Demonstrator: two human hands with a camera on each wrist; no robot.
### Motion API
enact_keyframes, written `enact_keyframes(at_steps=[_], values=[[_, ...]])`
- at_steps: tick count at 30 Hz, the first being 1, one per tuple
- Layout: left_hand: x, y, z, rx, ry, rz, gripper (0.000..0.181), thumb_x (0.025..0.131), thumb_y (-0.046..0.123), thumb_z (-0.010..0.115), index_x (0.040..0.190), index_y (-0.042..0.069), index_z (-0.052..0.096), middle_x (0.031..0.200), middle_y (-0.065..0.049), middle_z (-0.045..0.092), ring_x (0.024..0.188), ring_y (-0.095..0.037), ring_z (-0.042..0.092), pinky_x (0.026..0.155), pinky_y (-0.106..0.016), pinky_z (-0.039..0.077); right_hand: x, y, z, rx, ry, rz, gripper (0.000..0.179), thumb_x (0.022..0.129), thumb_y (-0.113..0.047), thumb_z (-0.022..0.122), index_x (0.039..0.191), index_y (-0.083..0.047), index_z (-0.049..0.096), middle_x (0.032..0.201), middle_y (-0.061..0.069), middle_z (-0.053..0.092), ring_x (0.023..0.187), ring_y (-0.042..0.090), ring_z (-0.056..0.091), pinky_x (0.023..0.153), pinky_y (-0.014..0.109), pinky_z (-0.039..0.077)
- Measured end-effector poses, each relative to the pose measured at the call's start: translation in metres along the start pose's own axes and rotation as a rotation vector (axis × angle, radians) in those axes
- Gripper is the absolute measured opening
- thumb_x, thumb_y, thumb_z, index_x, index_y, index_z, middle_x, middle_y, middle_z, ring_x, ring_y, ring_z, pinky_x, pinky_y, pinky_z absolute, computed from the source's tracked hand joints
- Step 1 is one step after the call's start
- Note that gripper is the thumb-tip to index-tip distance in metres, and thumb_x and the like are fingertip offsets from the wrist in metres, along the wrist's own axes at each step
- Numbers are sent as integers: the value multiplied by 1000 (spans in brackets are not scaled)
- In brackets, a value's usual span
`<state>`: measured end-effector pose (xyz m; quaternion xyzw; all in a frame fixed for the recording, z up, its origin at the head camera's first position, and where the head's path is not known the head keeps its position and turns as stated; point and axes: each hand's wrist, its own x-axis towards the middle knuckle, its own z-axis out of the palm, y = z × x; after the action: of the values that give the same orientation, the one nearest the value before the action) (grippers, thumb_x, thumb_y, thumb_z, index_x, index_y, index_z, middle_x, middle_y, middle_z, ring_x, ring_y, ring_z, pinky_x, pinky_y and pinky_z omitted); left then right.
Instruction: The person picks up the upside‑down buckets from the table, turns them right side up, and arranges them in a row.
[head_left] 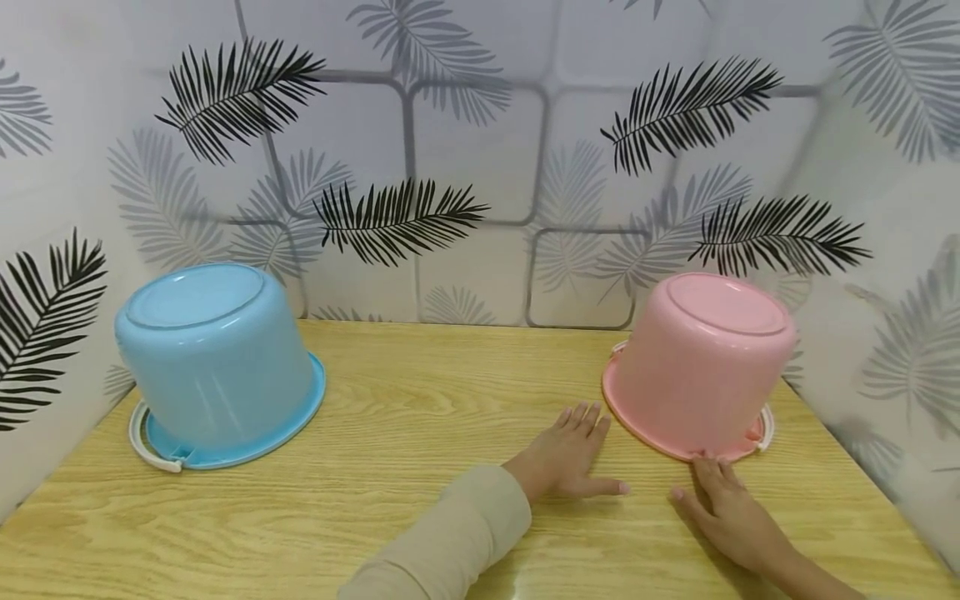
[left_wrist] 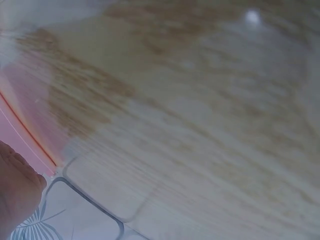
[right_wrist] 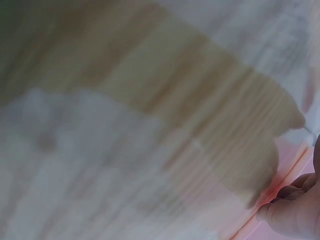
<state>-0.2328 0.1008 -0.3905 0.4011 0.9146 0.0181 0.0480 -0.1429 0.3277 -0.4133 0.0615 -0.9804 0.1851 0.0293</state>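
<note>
A pink bucket [head_left: 705, 367] stands upside down on the right of the table, its rim on the tabletop. My right hand [head_left: 731, 517] touches the near edge of that rim with its fingertips, thumb spread to the left. In the right wrist view, the fingers [right_wrist: 295, 210] lie right at the rim's edge. Left of the bucket, my left hand [head_left: 567, 458] is low over the tabletop, fingers extended and thumb pointing right, apart from the rim. A light blue bucket [head_left: 217, 367], also upturned, sits at the left, away from both hands.
The wood-grain table [head_left: 420, 400] meets a leaf-patterned wall [head_left: 480, 275] at the back and sides. White handles hang at the rims: one on the blue bucket's handle side [head_left: 142, 442], another beside the pink bucket [head_left: 766, 429].
</note>
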Motion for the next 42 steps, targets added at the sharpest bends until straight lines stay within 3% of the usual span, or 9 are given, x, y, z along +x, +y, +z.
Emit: enact_keyframes(at_steps=[20,37,42], values=[[3,1,1,37,-10,1,90,88,70,29,150,7,9,157,-8,7,146,-22,8,119,-32,10,-3,-12,6,-17,42,-25,70,94,-42,49,135,13,36,140,35,33,127,56,28,96,67,31],[0,-5,0,-15,-29,-78,87,89,68,30,149,7,16,157,-7,14,145,-20,11,118,-31,13,-9,-23,10,-4,47,-51,68,93,-40,52,136,10,38,140,33,35,129,54,30,94,65,36],[0,-7,0,-7,-53,-87,86,89,68,30,149,8,17,157,-6,15,145,-19,11,118,-31,13,-10,-25,8,15,11,-35,70,93,-42,50,136,11,36,141,33,34,130,53,28,95,65,35]])
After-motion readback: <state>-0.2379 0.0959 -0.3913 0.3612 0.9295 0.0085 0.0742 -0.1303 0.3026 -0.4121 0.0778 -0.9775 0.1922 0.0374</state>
